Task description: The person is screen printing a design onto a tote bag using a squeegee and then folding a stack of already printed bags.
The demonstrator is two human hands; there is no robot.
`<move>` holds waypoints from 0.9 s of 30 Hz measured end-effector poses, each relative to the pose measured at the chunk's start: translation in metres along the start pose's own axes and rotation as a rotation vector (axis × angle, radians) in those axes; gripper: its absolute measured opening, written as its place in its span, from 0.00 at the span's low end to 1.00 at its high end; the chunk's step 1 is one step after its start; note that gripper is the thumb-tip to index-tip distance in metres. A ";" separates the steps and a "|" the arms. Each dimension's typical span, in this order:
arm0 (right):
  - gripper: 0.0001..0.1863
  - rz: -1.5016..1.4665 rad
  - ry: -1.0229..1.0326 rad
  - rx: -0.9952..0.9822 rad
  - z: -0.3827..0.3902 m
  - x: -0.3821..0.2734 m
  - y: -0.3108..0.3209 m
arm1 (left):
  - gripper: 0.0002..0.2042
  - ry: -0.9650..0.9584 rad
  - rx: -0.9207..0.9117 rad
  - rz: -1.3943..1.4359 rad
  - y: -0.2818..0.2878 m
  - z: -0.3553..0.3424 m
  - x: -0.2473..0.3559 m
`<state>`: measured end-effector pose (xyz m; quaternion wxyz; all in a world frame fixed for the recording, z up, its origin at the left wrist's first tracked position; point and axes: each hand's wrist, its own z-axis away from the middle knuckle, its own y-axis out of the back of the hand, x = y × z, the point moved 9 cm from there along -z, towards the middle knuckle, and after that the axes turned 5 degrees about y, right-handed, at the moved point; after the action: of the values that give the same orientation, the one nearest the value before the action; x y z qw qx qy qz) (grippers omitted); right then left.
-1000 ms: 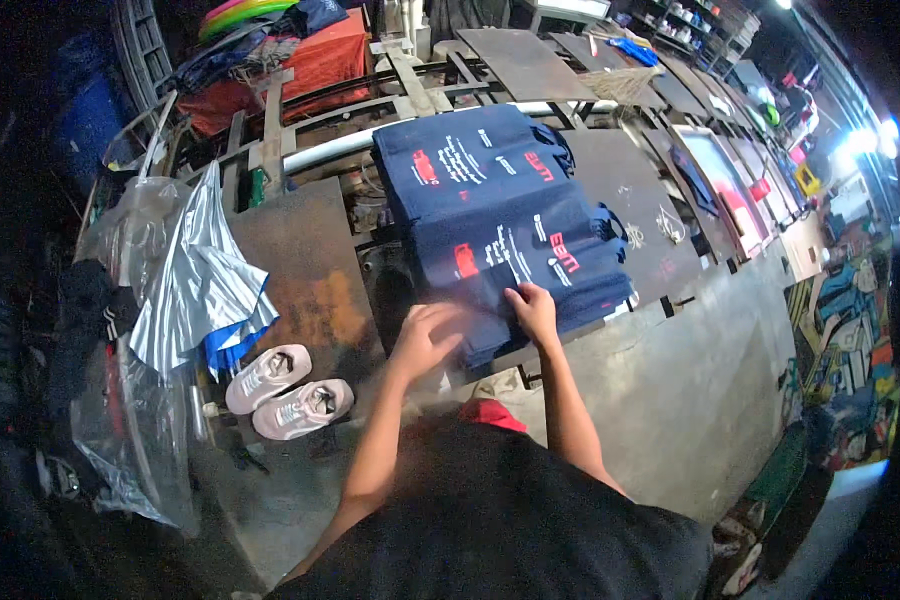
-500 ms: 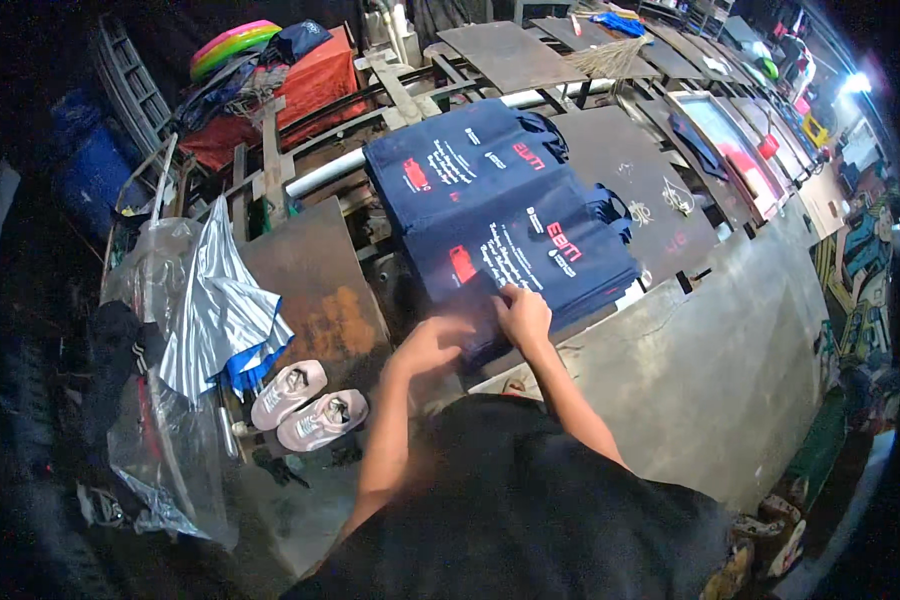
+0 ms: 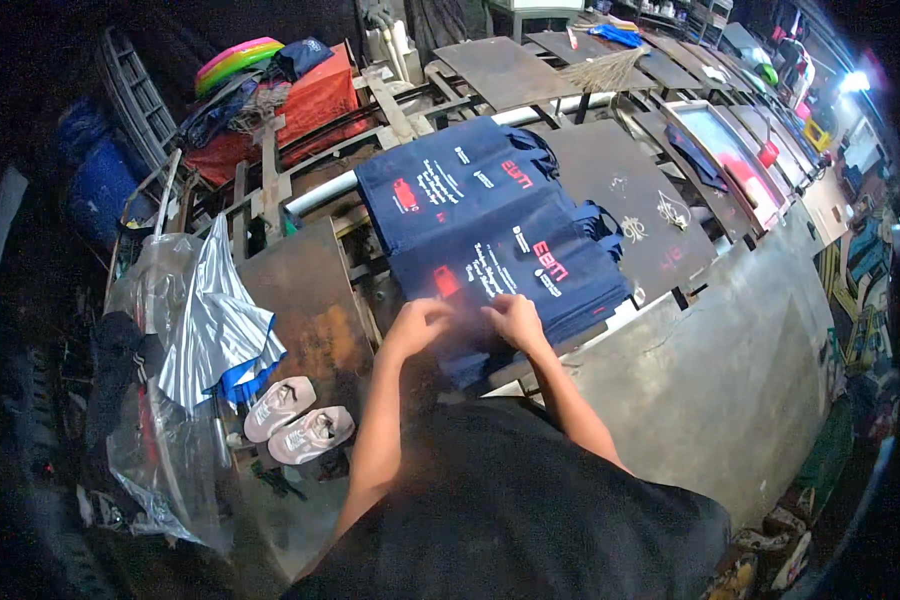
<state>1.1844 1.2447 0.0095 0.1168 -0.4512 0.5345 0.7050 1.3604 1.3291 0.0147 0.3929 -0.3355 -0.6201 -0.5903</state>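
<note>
Two stacks of navy tote bags with white and red printing lie side by side, a far stack (image 3: 450, 195) and a near stack (image 3: 510, 255). My left hand (image 3: 413, 328) is at the near stack's lower left edge, its fingers curled in a pinch on the bag cloth. Beside it, my right hand (image 3: 517, 322) pinches the same edge, thumb and fingers pressed together. Between the hands the dark cloth is blurred, and its lower part hangs toward my body. The bags' handles stick out on the far right side of each stack.
A brown board (image 3: 625, 190) adjoins the stacks on the right. To the left are a silver folded umbrella (image 3: 210, 330), pale shoes (image 3: 310, 432) and a rusty board (image 3: 305, 290). A framed screen (image 3: 735, 160), a straw broom (image 3: 605, 70) and a red cover (image 3: 320, 105) sit farther off.
Both hands have shifted slightly, the left one up and the right one down. The dark cloth raised between them is lower, uncovering more of the near bag's print. The whole view has shifted slightly.
</note>
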 end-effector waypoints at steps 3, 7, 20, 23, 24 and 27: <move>0.14 -0.188 0.119 0.181 0.001 -0.002 0.012 | 0.10 -0.046 0.136 -0.095 0.000 -0.023 0.001; 0.13 -0.255 0.280 0.381 0.019 -0.030 0.038 | 0.11 0.054 0.137 -0.155 -0.008 -0.054 -0.032; 0.13 0.462 0.531 0.065 0.062 -0.042 -0.016 | 0.12 0.194 0.152 -0.288 -0.018 -0.058 -0.040; 0.13 0.561 0.582 0.085 0.057 -0.040 -0.024 | 0.12 0.137 0.190 -0.329 -0.014 -0.054 -0.030; 0.14 0.561 0.600 0.079 0.057 -0.042 -0.024 | 0.12 0.137 0.201 -0.333 -0.012 -0.052 -0.030; 0.14 0.558 0.641 0.080 0.059 -0.045 -0.020 | 0.12 0.122 0.191 -0.329 -0.013 -0.049 -0.028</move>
<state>1.1932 1.3175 0.0319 -0.2333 -0.4806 0.6725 0.5122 1.3663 1.2808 -0.0162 0.3580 -0.1543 -0.6949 -0.6043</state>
